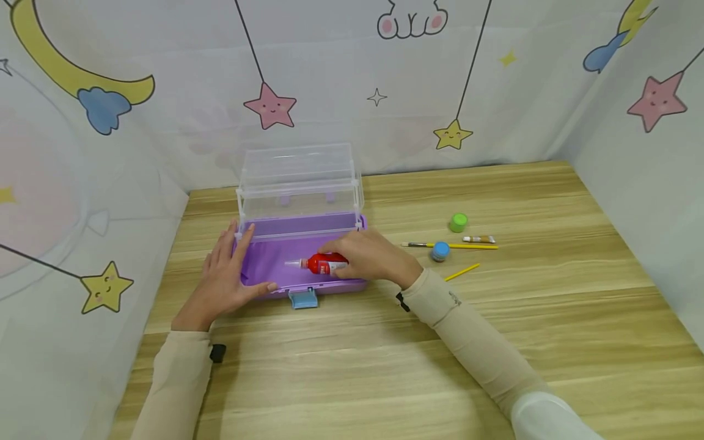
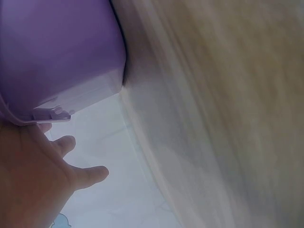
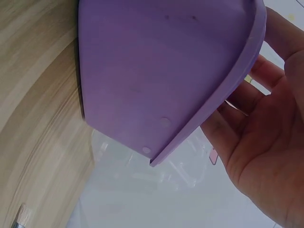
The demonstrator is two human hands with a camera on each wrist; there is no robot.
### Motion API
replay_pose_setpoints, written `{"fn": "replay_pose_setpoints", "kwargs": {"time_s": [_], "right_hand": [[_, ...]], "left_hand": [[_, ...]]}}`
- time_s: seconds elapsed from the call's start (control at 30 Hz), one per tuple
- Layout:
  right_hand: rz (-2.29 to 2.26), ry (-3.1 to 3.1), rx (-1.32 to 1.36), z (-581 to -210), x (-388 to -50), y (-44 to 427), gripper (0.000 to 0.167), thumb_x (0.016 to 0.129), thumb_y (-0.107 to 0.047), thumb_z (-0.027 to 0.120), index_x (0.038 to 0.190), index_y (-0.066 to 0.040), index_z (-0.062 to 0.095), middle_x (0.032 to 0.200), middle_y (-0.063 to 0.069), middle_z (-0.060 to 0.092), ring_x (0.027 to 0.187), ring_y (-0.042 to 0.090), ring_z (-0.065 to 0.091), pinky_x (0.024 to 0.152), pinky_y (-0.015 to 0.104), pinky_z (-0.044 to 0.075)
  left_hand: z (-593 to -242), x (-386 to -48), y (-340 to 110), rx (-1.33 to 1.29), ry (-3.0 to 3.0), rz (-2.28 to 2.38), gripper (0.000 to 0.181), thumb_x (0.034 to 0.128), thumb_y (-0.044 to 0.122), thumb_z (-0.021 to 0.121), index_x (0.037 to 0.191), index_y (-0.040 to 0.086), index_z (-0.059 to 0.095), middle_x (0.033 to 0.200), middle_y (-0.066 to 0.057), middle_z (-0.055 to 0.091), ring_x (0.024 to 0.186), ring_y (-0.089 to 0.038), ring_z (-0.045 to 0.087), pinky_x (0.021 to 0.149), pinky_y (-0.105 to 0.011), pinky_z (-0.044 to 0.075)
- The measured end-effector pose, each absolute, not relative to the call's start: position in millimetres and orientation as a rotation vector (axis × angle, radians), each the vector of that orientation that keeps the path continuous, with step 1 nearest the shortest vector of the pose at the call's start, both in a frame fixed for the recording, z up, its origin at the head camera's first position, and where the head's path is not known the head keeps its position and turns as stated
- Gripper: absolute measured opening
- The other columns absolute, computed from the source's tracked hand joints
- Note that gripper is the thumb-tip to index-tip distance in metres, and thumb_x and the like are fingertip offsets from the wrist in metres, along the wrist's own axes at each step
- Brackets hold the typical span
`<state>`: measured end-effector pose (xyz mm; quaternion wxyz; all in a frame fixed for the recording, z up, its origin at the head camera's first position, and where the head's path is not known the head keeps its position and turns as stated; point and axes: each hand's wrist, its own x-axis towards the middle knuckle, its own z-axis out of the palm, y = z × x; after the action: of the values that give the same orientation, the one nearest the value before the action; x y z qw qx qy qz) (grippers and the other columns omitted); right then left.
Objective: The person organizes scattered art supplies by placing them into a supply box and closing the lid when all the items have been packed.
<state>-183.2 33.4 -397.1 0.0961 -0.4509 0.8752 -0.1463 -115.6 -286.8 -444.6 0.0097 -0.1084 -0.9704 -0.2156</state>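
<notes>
A purple plastic box [image 1: 286, 286] stands on the wooden table with its clear lid [image 1: 299, 165] raised at the back. My left hand [image 1: 222, 284] rests over the box's left end, thumb at the front rim and fingers stretched along the side. In the left wrist view those fingers [image 2: 90, 175] extend past the rim. My right hand [image 1: 374, 256] grips a red squeeze bottle [image 1: 324, 264] with a clear tapered nozzle, lying sideways over the box's inside, nozzle to the left. The right wrist view shows the box's outer wall [image 3: 166, 61], which hides the bottle.
Right of the box lie a paintbrush [image 1: 467, 247], a brown-and-white paint tube [image 1: 479, 239] and a thin yellow stick [image 1: 462, 272]. A green-lidded pot [image 1: 459, 222] and a blue-lidded pot [image 1: 440, 251] stand near them. A light-blue latch [image 1: 304, 299] hangs down at the box's front.
</notes>
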Motion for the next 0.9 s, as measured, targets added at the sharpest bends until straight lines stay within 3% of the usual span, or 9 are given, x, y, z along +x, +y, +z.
{"fn": "replay_pose_setpoints", "kwargs": {"time_s": [0.4,0.63,0.9], "right_hand": [[-0.364,2.552,-1.293,-399.5,-181.4,34.5,0.038,0.095,-0.024,0.069,0.133,-0.021,0.068,0.086,-0.003,0.066,0.072,0.012,0.051,0.062,0.027,0.037],[-0.355,2.514,-1.320,-404.8,-181.8,33.2,0.037,0.096,-0.016,0.069,0.132,-0.017,0.068,0.098,-0.001,0.073,0.078,0.013,0.057,0.069,0.031,0.048],[-0.324,2.452,-1.386,-405.9,-182.7,31.3,0.032,0.099,-0.017,0.066,0.131,-0.018,0.070,0.106,-0.001,0.074,0.086,0.014,0.065,0.077,0.033,0.055]], "left_hand": [[-443.2,-115.0,-285.9,-0.320,-3.047,-0.658,0.123,0.0748,0.063,0.080,0.165,0.033,0.002,0.171,-0.009,-0.012,0.154,-0.048,0.002,0.109,-0.082,0.014],[-443.4,-114.5,-286.2,-0.337,-3.038,-0.661,0.123,0.0754,0.064,0.079,0.165,0.032,0.002,0.171,-0.012,-0.008,0.154,-0.048,0.002,0.108,-0.083,0.015],[-443.3,-115.1,-286.5,-0.352,-3.026,-0.651,0.122,0.0761,0.064,0.078,0.165,0.030,0.003,0.171,-0.013,-0.008,0.154,-0.049,0.003,0.107,-0.083,0.016]]}}
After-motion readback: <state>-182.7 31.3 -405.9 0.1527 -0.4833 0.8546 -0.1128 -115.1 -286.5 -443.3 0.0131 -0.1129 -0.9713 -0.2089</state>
